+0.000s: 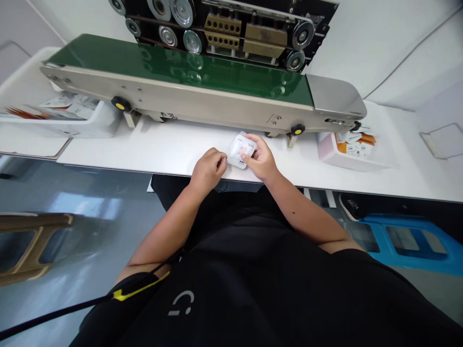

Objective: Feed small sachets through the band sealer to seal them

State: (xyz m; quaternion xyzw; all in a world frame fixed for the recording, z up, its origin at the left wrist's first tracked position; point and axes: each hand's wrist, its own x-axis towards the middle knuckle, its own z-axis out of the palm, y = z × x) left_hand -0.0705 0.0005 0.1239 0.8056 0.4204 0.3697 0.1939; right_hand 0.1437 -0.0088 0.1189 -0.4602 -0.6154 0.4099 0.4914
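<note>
Stretching along the white table (170, 152), a green-belted conveyor (224, 78) stands beyond the left hand (209, 169), curled, its grip unclear from here, and the right hand (263, 160), grasping the white packet (236, 148) between them by its right side.

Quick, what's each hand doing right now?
Left hand: closed, at the edge of a flat white printed packet; grip unclear.
Right hand: closed, holding that packet.

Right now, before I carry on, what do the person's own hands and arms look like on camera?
The left hand and right hand are both ungloved, with no watch or bracelet showing. The forearms are bare below short black sleeves of a black top with a pale grey chest marking. A black cable with a yellow strip crosses the left sleeve.
</note>
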